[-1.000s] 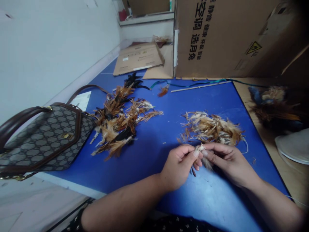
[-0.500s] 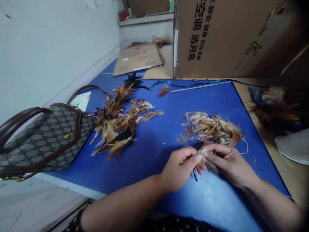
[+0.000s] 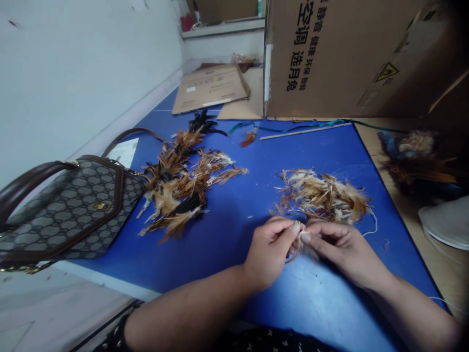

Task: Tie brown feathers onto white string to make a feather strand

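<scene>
My left hand point(image 3: 269, 252) and right hand point(image 3: 346, 249) meet at the near right, both pinching one small feather tuft point(image 3: 307, 251); it looks unfinished, I'd judge, and which heap is done I can't tell; thumbs uppermost, forearms angled inward; just beyond lies a tan feather pile point(image 3: 326, 193); to the left, brown feathers point(image 3: 185, 183) sprawl beside a handbag point(image 3: 91, 210).

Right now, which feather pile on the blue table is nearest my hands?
The tan-and-cream pile just beyond your fingers; the darker pile, with black feathers, lies beside the handbag.
</scene>
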A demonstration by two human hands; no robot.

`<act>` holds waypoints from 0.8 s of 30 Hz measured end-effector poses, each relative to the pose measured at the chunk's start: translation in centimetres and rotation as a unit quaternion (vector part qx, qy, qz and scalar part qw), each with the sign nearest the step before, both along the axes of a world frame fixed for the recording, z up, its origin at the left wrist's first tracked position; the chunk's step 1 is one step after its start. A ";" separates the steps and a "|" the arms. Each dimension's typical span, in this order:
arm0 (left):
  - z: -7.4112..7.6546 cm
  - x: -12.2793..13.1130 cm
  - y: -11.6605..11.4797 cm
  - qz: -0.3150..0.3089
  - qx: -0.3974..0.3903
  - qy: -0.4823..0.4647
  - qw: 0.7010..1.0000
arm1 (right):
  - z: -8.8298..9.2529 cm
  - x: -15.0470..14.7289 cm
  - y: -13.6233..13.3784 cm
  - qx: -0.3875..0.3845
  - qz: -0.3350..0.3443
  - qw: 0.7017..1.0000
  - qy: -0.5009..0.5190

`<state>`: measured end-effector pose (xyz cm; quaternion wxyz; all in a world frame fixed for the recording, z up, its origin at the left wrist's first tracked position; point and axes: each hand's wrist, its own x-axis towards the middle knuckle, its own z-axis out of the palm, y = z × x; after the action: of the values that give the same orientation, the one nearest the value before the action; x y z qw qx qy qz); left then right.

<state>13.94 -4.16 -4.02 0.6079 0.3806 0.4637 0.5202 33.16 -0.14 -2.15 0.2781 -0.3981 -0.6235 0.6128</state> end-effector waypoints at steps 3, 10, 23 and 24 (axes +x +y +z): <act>-0.1 0.1 0.0 -0.009 0.002 -0.015 1.000 | -0.4 0.0 -0.1 -0.035 -0.008 0.999 -0.001; -0.4 0.4 0.2 -0.009 -0.026 -0.081 0.996 | -0.4 -0.3 -0.2 -0.064 -0.038 0.997 0.012; -1.1 0.7 0.0 0.000 -0.053 -0.129 0.990 | -0.4 -1.0 -0.8 -0.076 -0.048 0.996 -0.005; -1.0 0.7 -0.1 0.002 -0.049 -0.127 0.991 | -0.5 -0.9 -0.8 -0.078 -0.049 0.996 -0.004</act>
<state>14.63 -4.21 -5.04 0.6792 0.2800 0.4081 0.5420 32.22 -0.93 -2.64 0.2733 -0.4512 -0.5547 0.6435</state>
